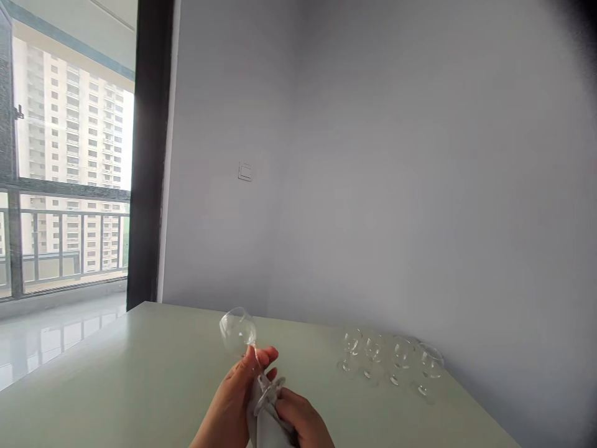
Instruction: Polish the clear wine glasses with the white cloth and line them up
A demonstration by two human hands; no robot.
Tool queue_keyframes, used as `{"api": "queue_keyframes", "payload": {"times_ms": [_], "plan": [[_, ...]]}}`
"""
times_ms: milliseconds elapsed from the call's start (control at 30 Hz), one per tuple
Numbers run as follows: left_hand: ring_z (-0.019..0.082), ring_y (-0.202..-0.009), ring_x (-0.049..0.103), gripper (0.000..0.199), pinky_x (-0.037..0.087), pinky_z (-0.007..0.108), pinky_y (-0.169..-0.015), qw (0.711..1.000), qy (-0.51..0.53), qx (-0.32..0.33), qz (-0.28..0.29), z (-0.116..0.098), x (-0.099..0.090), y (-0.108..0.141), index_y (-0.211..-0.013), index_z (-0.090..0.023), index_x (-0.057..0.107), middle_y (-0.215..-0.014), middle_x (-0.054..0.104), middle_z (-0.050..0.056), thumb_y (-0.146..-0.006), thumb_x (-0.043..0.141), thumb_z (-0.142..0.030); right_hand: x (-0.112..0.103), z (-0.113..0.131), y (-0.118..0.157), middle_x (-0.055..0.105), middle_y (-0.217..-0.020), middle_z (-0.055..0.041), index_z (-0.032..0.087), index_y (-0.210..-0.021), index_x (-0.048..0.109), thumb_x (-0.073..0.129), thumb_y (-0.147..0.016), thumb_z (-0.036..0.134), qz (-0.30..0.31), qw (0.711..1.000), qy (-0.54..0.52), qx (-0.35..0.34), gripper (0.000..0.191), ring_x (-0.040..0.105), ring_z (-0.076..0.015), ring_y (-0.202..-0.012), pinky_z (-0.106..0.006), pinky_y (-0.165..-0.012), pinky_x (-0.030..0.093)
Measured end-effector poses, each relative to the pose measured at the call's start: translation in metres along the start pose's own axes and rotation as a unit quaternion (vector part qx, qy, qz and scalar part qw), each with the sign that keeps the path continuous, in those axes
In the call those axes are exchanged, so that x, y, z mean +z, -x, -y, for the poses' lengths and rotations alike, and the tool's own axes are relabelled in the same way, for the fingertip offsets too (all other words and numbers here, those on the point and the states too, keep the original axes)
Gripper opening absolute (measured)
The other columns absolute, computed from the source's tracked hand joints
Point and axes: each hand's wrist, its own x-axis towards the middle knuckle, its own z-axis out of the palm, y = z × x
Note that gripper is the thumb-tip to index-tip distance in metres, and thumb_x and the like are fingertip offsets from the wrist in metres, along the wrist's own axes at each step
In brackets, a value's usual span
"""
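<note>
A clear stemmed glass (237, 331) is tilted over the table, its bowl pointing up and to the left. My left hand (236, 392) is closed around its stem, just below the bowl. At the glass's foot, my right hand (303, 415) pinches a light grey cloth (268, 429) against the base. Part of the cloth hangs between both hands and runs out of the bottom of the view.
Several clear stemmed glasses (402, 358) stand upright in a row at the right of the pale green table (116, 373). Grey walls rise behind the table, with a light switch (245, 172). A dark-framed window is at the left.
</note>
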Motion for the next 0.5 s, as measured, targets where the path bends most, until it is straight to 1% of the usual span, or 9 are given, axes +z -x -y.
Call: {"api": "queue_keyframes", "payload": {"times_ms": [67,133,167,233,300,367,400,433,500], "plan": [[0.015,-0.086,0.052,0.031,0.043,0.025,-0.071,0.998,-0.031,0.056,0.001,-0.005,-0.007,-0.006,-0.073,-0.020,0.061,-0.094,0.056,0.002,-0.079,0.054,-0.049,-0.001,-0.004,0.000,0.037,-0.049,0.0052,0.017,-0.051,0.053,0.065,-0.060,0.041,-0.036,0.999,0.003,0.005,0.029,0.030,-0.0092,-0.049,-0.021,-0.046,0.025],[0.013,-0.077,0.050,0.032,0.043,0.023,-0.066,0.996,-0.041,0.079,0.004,-0.007,-0.009,-0.009,-0.072,-0.020,0.058,-0.082,0.053,0.000,-0.079,0.052,-0.050,-0.001,-0.005,0.002,0.044,-0.052,0.0042,0.017,-0.065,0.060,0.067,-0.061,0.047,-0.092,0.996,-0.014,-0.008,0.031,0.038,-0.0110,-0.051,-0.020,-0.047,0.031],[0.011,-0.070,0.048,0.031,0.042,0.022,-0.062,0.996,-0.032,0.080,-0.002,-0.007,-0.008,-0.009,-0.072,-0.020,0.057,-0.076,0.050,-0.002,-0.079,0.054,-0.050,-0.001,-0.005,0.004,0.050,-0.056,0.0026,0.017,-0.074,0.062,0.067,-0.061,0.050,-0.124,0.992,-0.021,-0.024,0.036,0.045,-0.0129,-0.056,-0.021,-0.051,0.035],[0.007,-0.054,0.041,0.029,0.040,0.021,-0.053,0.999,0.008,0.054,-0.004,-0.007,-0.003,-0.007,-0.070,-0.020,0.055,-0.064,0.042,-0.005,-0.076,0.059,-0.048,-0.002,-0.002,0.009,0.061,-0.074,-0.0026,0.017,-0.091,0.063,0.066,-0.065,0.054,-0.190,0.979,-0.023,-0.072,0.045,0.056,-0.0188,-0.074,-0.023,-0.063,0.043],[0.005,-0.045,0.031,0.027,0.036,0.019,-0.046,0.998,0.061,0.015,0.003,-0.005,0.004,-0.003,-0.066,-0.018,0.053,-0.056,0.033,-0.008,-0.074,0.065,-0.042,-0.003,0.000,0.014,0.064,-0.097,-0.0076,0.018,-0.104,0.060,0.058,-0.074,0.054,-0.235,0.961,0.012,-0.146,0.047,0.056,-0.0238,-0.095,-0.026,-0.077,0.044],[0.003,-0.041,0.029,0.025,0.034,0.017,-0.042,0.994,0.104,-0.015,0.006,-0.001,0.009,0.000,-0.065,-0.017,0.053,-0.051,0.030,-0.009,-0.074,0.066,-0.036,-0.001,0.000,0.018,0.058,-0.114,-0.0099,0.021,-0.113,0.057,0.045,-0.084,0.053,-0.245,0.931,0.092,-0.254,0.045,0.052,-0.0258,-0.106,-0.030,-0.086,0.042],[0.003,-0.041,0.030,0.023,0.034,0.017,-0.042,0.993,0.117,-0.024,0.004,0.001,0.010,0.001,-0.065,-0.016,0.054,-0.050,0.031,-0.009,-0.075,0.066,-0.034,0.001,-0.002,0.019,0.056,-0.116,-0.0104,0.023,-0.114,0.057,0.039,-0.087,0.051,-0.237,0.909,0.146,-0.310,0.043,0.052,-0.0258,-0.106,-0.032,-0.087,0.042],[0.003,-0.041,0.033,0.021,0.036,0.016,-0.042,0.992,0.126,-0.033,0.000,0.003,0.012,0.002,-0.066,-0.016,0.055,-0.049,0.033,-0.009,-0.075,0.066,-0.032,0.004,-0.005,0.020,0.056,-0.115,-0.0106,0.024,-0.113,0.058,0.037,-0.089,0.048,-0.227,0.882,0.203,-0.360,0.039,0.054,-0.0254,-0.104,-0.033,-0.085,0.043],[0.005,-0.044,0.042,0.020,0.040,0.017,-0.044,0.990,0.129,-0.054,-0.009,0.006,0.013,0.005,-0.066,-0.016,0.057,-0.049,0.040,-0.007,-0.075,0.066,-0.031,0.011,-0.013,0.020,0.058,-0.106,-0.0104,0.028,-0.109,0.061,0.041,-0.090,0.036,-0.223,0.819,0.306,-0.431,0.029,0.058,-0.0237,-0.094,-0.034,-0.079,0.047]]}}
